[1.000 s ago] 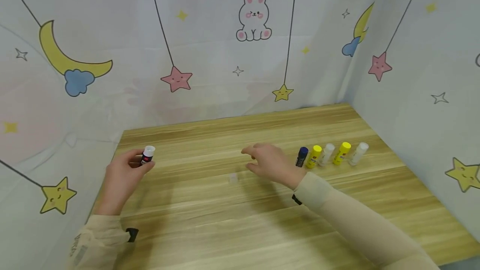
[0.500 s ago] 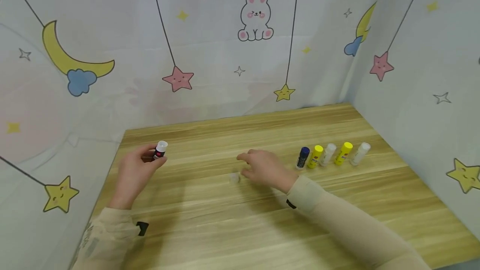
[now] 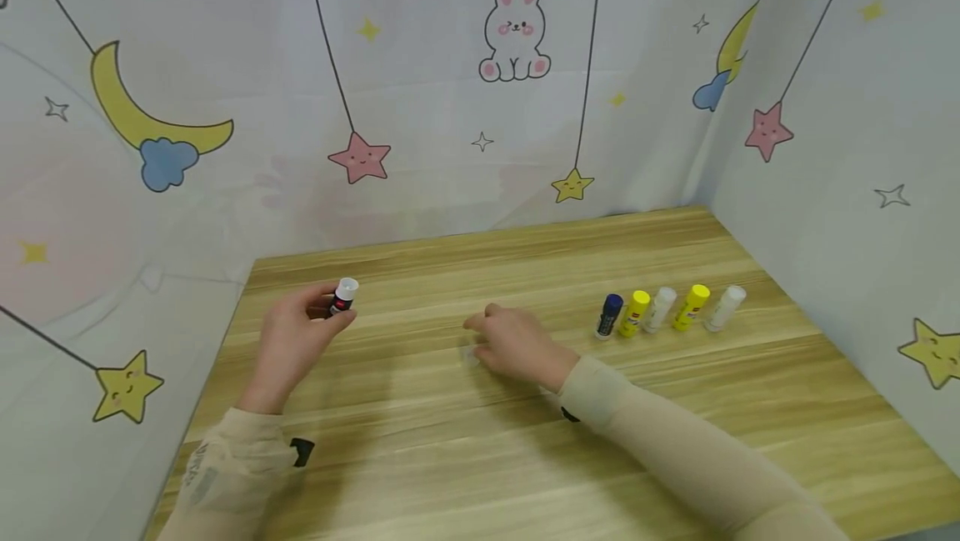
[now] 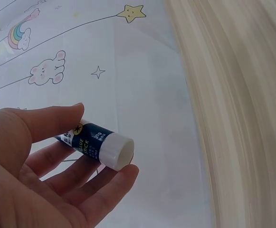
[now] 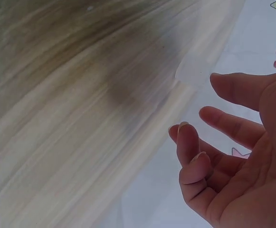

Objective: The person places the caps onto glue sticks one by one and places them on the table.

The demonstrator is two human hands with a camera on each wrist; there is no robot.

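My left hand (image 3: 292, 345) holds a glue stick (image 3: 342, 298) above the left side of the table, its white end pointing up. In the left wrist view, thumb and fingers pinch the dark blue label of the glue stick (image 4: 88, 137), and its hollow-looking white end faces outward. A small translucent cap (image 3: 470, 356) stands on the wooden table just left of my right hand (image 3: 521, 345). Seen from the right wrist, the cap (image 5: 193, 70) shows beside the thumb tip, with thumb and index finger apart. The remaining fingers of that hand bend loosely.
To the right stands a row of glue sticks: a dark blue one (image 3: 609, 316), yellow ones (image 3: 635, 313) and whitish ones (image 3: 725, 308). White printed curtains (image 3: 420, 107) border the wooden table (image 3: 450, 458) at the back and sides.
My left hand has moved right with the glue stick, toward the middle. My right hand has shifted left and lower, so its thumb now overlaps the translucent cap in the head view.
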